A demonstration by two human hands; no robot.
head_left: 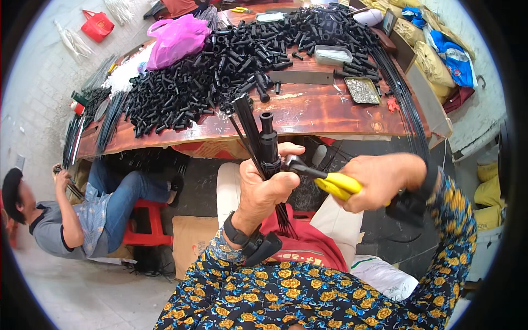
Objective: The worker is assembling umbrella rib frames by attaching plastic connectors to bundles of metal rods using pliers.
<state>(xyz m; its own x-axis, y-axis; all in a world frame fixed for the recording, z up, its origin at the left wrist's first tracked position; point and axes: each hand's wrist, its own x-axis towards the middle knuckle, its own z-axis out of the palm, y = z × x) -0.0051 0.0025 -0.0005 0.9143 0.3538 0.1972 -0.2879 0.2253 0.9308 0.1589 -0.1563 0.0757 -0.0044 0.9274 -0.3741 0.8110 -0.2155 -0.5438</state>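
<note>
My left hand (263, 188) is wrapped round a bundle of thin black rods (248, 122) and a black plastic tube (268, 132) with a narrower collared top. The rods and the tube stand nearly upright above my lap, and the rods' lower ends fan out below the fist. In my right hand (382, 179) is a pair of pliers (336, 186) with yellow handles, gripped from the right. The pliers' dark jaws reach to the tube's lower part, beside my left thumb and forefinger. Whether the jaws pinch anything there I cannot make out.
A large heap of black plastic tubes (181, 88) covers much of the wooden table (308, 118). On it lie a pink plastic bag (179, 43), a clear container (333, 55) and a tray of small metal pieces (362, 91). A co-worker (71, 223) sits at left, on a red stool (149, 225).
</note>
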